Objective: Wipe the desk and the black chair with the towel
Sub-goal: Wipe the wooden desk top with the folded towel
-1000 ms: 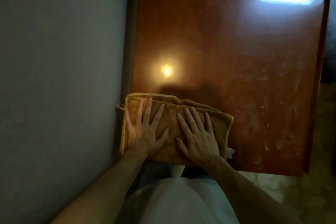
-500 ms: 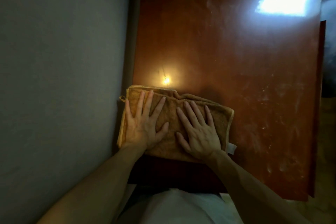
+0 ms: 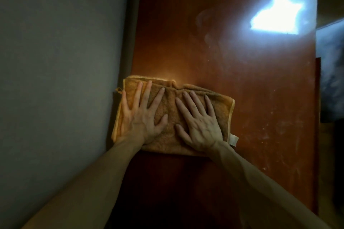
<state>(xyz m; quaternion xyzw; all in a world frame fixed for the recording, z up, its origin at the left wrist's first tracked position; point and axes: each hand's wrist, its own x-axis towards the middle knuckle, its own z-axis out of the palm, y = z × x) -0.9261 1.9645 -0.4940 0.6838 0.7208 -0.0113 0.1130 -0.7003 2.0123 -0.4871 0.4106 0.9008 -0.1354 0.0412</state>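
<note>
Head view: left hand [image 3: 138, 121], right hand [image 3: 202, 128] press one towel [image 3: 170, 101] on desk [image 3: 251, 102].

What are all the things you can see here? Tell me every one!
towel: one, orange-brown, folded, lying on the desk by its left edge
tag: one, white, sticking out of the towel's near right corner
desk: one, reddish-brown, running up the middle of the picture
dusty marks: many, pale, on the right part of the desk
patch of light: one, white, shining on the far right part of the desk
wall: one, grey, to the left of the desk
left hand: one, fingers spread flat, pressing on the left half of the towel
right hand: one, fingers spread flat, pressing on the right half of the towel
</note>
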